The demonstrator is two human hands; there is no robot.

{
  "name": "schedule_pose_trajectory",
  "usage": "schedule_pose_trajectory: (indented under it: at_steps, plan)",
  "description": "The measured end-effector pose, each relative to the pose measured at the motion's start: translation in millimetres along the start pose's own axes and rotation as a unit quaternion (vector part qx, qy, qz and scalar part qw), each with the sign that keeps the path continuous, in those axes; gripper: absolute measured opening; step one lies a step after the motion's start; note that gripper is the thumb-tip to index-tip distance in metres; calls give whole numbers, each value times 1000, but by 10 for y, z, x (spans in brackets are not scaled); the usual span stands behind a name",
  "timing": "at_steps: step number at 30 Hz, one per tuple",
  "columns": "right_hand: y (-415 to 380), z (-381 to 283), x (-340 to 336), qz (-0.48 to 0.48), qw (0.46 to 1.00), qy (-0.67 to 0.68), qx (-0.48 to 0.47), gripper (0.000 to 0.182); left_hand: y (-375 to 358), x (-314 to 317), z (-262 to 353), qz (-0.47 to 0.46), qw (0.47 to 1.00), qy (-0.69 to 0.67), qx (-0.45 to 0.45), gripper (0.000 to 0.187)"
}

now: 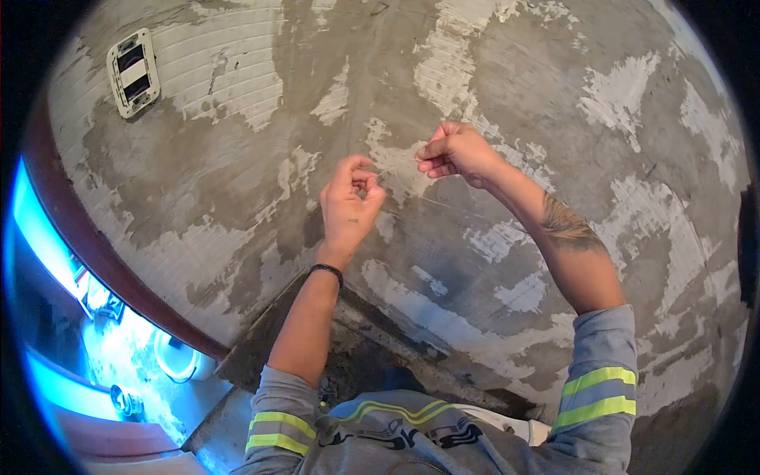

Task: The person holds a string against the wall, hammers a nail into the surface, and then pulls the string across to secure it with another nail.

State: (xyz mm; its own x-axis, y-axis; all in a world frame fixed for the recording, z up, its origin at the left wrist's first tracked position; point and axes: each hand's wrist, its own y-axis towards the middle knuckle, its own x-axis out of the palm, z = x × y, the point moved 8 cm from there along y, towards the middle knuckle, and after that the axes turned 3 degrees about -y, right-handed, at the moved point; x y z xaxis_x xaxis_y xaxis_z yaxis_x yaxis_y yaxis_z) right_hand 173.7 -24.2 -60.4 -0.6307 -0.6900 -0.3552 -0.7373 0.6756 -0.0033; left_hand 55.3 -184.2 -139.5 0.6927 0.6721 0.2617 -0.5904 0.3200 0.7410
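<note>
My left hand (351, 199) is raised before the patchy plastered wall (317, 229), its fingers curled and bent towards the thumb. To its right and slightly higher, my right hand (459, 154) has thumb and fingertips pressed together in a pinch. A small gap separates the two hands. Anything held in either pinch is too small or thin to make out. A dark bracelet (326, 270) circles my left wrist. Both grey sleeves have yellow reflective bands.
A white electrical frame (133, 73) with dark openings is set in the wall at upper left. Brightly lit at lower left, a doorway with a dark reddish edge (131, 265) shows a white bucket (178, 356) on the floor. Dark rough floor (348, 348) lies below my hands.
</note>
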Motion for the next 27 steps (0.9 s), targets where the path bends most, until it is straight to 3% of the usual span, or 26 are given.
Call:
schedule_pose_trajectory:
  at_steps: [1,3,5,6,8,9,11,12,14,15,16,17,18,19,20,21,22,24,27]
  plan:
    - [71,-1,-123,43,999,-6,-6,17,-1,-39,0,-1,1000,-1,0,26]
    - [103,30,-290,89,996,-9,-11,16,-114,10,-350,-79,969,-46,-230,23]
    - [159,-88,-312,74,984,-157,-42,13,-111,67,-310,-110,972,12,-209,19]
    - [179,-101,-318,75,984,-155,-40,13,-158,124,-282,-147,967,72,-194,16]
    - [239,-436,-259,102,879,-434,-168,11,-170,169,-198,-152,971,74,-169,15]
    - [308,-453,-273,104,878,-435,-169,11,-148,185,-145,-156,974,78,-142,13]
    - [299,-667,-115,133,772,-542,-303,9,-135,191,-156,-162,975,76,-131,15]
    - [342,-711,-102,134,772,-543,-304,9,-129,193,-171,-166,976,75,-122,16]
    - [306,-958,71,149,683,-586,-410,10,-83,256,-372,-198,966,53,-157,18]
    - [313,-1131,138,148,679,-586,-416,10,-8,313,-442,-229,954,31,-189,21]
    - [440,-1233,163,96,744,-564,-347,11,128,328,-465,-221,957,32,-185,21]
    - [555,-1291,202,44,799,-534,-273,12,223,437,-531,-232,935,-57,-263,25]
    - [618,-1437,253,45,796,-536,-280,12,315,575,-599,-243,899,-146,-335,29]
    - [687,-1586,319,48,766,-574,-287,10,514,657,-617,-240,902,-146,-328,29]
    - [759,-1718,376,53,735,-610,-292,10,690,769,-671,-217,877,-248,-350,33]
    - [852,-1815,420,38,732,-625,-268,8,851,873,-680,-194,841,-347,-367,38]
    - [899,-1937,448,42,728,-627,-273,8,993,953,-700,-195,844,-347,-361,38]
    - [1111,-1944,395,-6,764,-621,-172,8,1260,1123,-611,-180,798,-467,-335,35]
    - [1301,-1994,303,-51,801,-575,-161,4,1526,1311,-528,-164,759,-557,-294,29]
